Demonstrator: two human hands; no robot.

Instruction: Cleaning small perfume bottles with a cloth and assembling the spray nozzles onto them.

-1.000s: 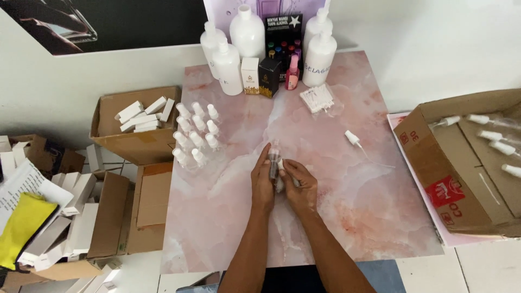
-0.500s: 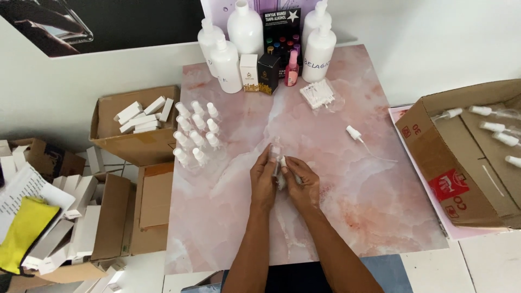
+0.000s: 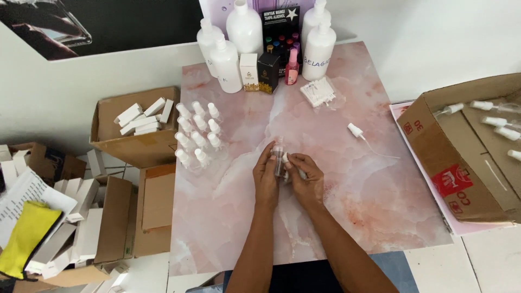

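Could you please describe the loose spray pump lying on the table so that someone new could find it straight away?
Start at the pink marble table and look to its right side, towards the open cardboard box. There the spray pump lies by itself on bare tabletop, right of the hands. Unlike the capped small bottles grouped at the left edge, it has no bottle, only a white head trailing a thin clear tube.

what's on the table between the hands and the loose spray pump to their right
Nothing: in the head view, only bare pink marble tabletop lies between the right hand and the white spray pump, whose thin tube trails further right.
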